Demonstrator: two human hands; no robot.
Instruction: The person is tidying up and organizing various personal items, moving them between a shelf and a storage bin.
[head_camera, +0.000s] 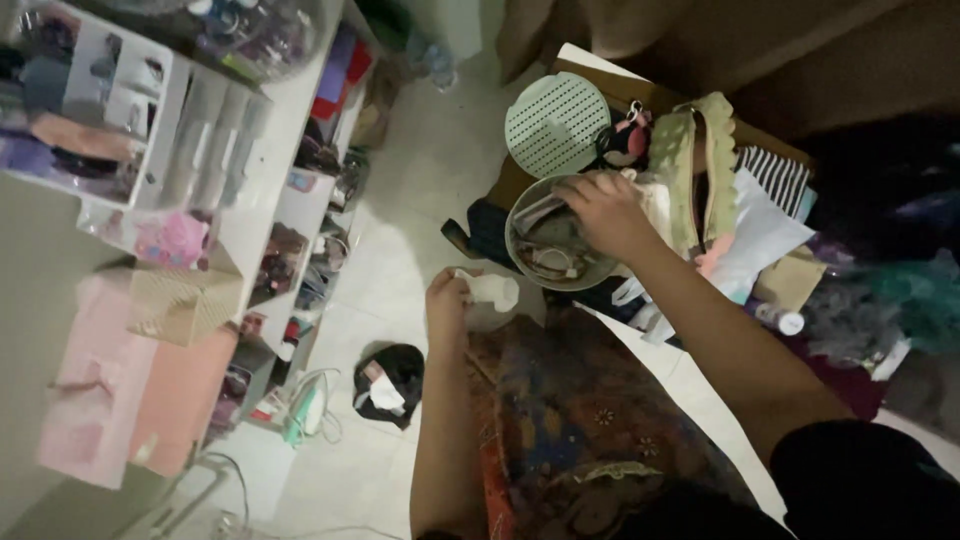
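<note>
We have one view only, from a head-worn camera looking steeply down at the tiled floor (420, 200). It sits close above both forearms, which enter from 6 o'clock. White shelving (260, 130) fills 9 to 11 o'clock; a cluttered pile (760, 240) lies toward 2 o'clock.

Pale tiled floor (400, 250); white shelf unit (270, 150) at left, crammed; dim light; patterned rug (570, 410) below.

On my feed I see a white shelf unit (235, 170) cluttered along the left, a pink box (100, 390) below it, a perforated round lid (557, 124) propped up top, a black pouch (390, 382) on the floor tiles (400, 240), and striped cloth (775, 175) at right.
</note>
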